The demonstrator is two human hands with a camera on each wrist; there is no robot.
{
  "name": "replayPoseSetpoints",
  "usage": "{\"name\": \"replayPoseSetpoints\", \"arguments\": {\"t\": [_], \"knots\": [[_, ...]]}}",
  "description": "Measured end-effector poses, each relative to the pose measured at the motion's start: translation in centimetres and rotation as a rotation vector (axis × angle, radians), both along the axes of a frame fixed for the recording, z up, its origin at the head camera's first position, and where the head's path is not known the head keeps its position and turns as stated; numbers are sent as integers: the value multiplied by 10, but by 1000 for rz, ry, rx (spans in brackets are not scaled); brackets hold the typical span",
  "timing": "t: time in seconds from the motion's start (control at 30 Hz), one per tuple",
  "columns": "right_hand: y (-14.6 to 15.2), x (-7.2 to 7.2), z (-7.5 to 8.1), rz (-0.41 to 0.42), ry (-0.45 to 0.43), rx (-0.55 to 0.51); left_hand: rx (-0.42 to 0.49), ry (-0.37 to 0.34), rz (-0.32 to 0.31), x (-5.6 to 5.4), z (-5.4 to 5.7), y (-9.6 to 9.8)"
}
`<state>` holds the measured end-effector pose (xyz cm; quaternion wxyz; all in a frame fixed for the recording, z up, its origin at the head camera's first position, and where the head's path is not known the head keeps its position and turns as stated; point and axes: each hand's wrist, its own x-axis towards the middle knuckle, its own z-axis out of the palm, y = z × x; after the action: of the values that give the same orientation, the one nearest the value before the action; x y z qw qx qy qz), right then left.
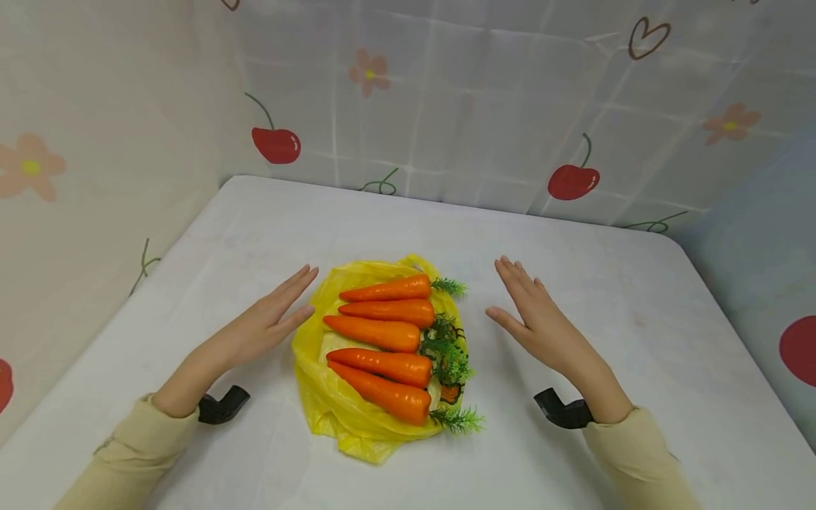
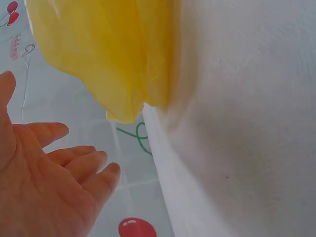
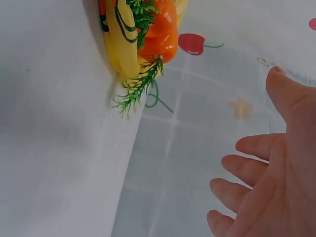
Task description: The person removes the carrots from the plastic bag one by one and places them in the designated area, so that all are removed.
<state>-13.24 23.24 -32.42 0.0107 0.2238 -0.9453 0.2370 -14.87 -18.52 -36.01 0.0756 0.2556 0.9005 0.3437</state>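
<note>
Several orange carrots (image 1: 382, 333) with green leafy tops (image 1: 446, 347) lie side by side on a yellow plastic bag (image 1: 319, 397), their tips toward the left. The left hand (image 1: 255, 329) is held beside the bag's left edge, fingers straight and thumb apart, holding nothing. To the right of the leafy tops, the right hand (image 1: 542, 326) is raised with its fingers extended and its palm facing inward. In the left wrist view the left hand (image 2: 59, 173) stands apart from the bag (image 2: 103, 49); in the right wrist view the right hand (image 3: 266, 163) is likewise apart from the carrots (image 3: 160, 34).
Everything lies on a white table (image 1: 637, 340) with rounded far corners. A curtain (image 1: 472, 106) printed with cherries and flowers hangs behind it. Black curved pieces (image 1: 224, 405) sit at both wrists by the cuffs.
</note>
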Motion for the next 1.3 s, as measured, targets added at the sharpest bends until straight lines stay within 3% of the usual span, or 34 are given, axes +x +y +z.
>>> {"name": "replayPoseSetpoints", "arguments": {"t": [0.33, 0.7, 0.93, 1.07, 1.3], "knots": [[-30, -27, -6, 108, -58, -114, 63, -79, -26, -1, -12, -1], [-51, -56, -25, 181, -88, -238, 102, -131, -52, -3, -16, 0], [-59, -69, -40, 236, -132, -323, 118, -148, -79, -4, -22, -2], [-60, -73, -47, 258, -152, -326, 119, -181, -68, -2, -22, -3], [-63, -79, -52, 285, -166, -336, 120, -178, -92, 1, -21, -6]]}}
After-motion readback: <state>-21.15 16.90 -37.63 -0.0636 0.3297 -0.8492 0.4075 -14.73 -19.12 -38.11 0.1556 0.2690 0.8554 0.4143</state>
